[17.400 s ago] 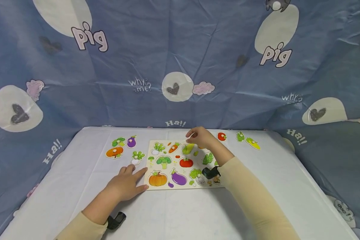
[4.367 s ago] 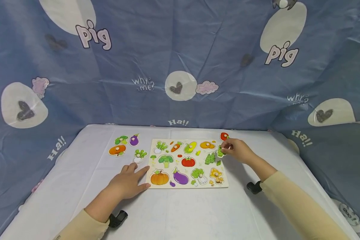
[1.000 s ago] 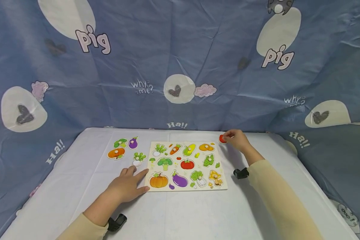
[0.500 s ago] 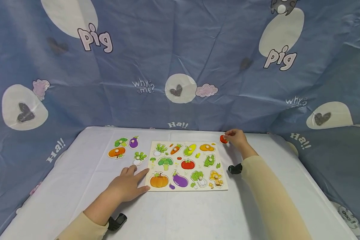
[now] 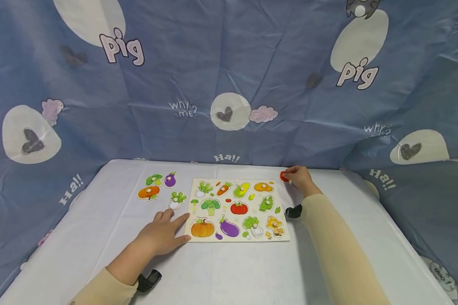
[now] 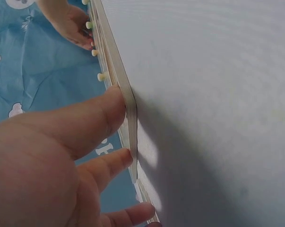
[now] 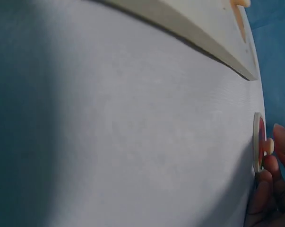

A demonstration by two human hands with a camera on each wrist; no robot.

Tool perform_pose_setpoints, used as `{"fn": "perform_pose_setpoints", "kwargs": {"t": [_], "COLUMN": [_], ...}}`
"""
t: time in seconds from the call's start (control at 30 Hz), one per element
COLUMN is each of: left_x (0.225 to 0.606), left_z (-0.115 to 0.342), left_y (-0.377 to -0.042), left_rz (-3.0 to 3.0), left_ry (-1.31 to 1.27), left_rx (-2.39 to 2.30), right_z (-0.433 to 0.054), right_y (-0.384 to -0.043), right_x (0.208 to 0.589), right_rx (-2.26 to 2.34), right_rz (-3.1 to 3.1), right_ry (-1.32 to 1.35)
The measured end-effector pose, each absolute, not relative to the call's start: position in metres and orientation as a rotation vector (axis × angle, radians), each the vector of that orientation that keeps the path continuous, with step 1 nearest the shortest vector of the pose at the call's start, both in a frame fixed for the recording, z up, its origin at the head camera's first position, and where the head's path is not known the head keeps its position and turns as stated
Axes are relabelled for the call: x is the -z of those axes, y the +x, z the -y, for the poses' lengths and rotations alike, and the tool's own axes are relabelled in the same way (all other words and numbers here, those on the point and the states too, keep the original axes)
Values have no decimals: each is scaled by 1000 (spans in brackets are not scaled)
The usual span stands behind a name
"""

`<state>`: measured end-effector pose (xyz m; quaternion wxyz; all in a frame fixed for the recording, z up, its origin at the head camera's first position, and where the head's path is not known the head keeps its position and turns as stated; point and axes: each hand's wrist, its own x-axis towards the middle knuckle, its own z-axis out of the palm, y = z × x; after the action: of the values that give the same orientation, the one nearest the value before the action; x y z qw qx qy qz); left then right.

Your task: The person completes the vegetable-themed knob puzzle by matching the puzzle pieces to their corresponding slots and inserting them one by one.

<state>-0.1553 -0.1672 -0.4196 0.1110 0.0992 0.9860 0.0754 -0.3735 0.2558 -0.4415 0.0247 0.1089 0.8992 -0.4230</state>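
Observation:
In the head view my right hand [image 5: 298,177] is at the tomato puzzle piece [image 5: 284,176], beyond the board's far right corner. The right wrist view has thumb and fingers close about the knob [image 7: 269,146] of that piece, which is at the tabletop. My left hand [image 5: 158,235] rests at the left edge of the wooden vegetable puzzle board [image 5: 217,218], fingers spread, thumb and fingertips touching the rim. Knobbed pieces sit in the board, among them the corn [image 5: 241,190], carrot [image 5: 224,189] and green leafy piece [image 5: 266,203]. The printed tomato [image 5: 238,208] has no knob.
Left of the board lie loose pieces: broccoli [image 5: 154,180], eggplant [image 5: 170,180], pumpkin [image 5: 149,193] and white radish [image 5: 177,199]. A white cloth [image 5: 229,271] covers the table. Behind it hangs a blue printed curtain [image 5: 168,140].
Since the earlier frames, the corn and green leafy pieces have gone from the right side into the board. My right hand has moved to the tomato piece; my left hand stays put.

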Motion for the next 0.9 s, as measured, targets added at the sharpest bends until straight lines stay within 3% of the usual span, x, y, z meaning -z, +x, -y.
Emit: {"fn": "perform_pose_setpoints", "kwargs": {"t": [0.9], "left_x": [423], "left_z": [168], "left_y": [-157], "left_rz": [-2912], "left_ry": [297], "left_rx": [-207], "right_z": [-254], "right_y": [-379], "right_x": [445], "right_rx": [1114], "right_rz": [-2796], "right_ry": [181]}}
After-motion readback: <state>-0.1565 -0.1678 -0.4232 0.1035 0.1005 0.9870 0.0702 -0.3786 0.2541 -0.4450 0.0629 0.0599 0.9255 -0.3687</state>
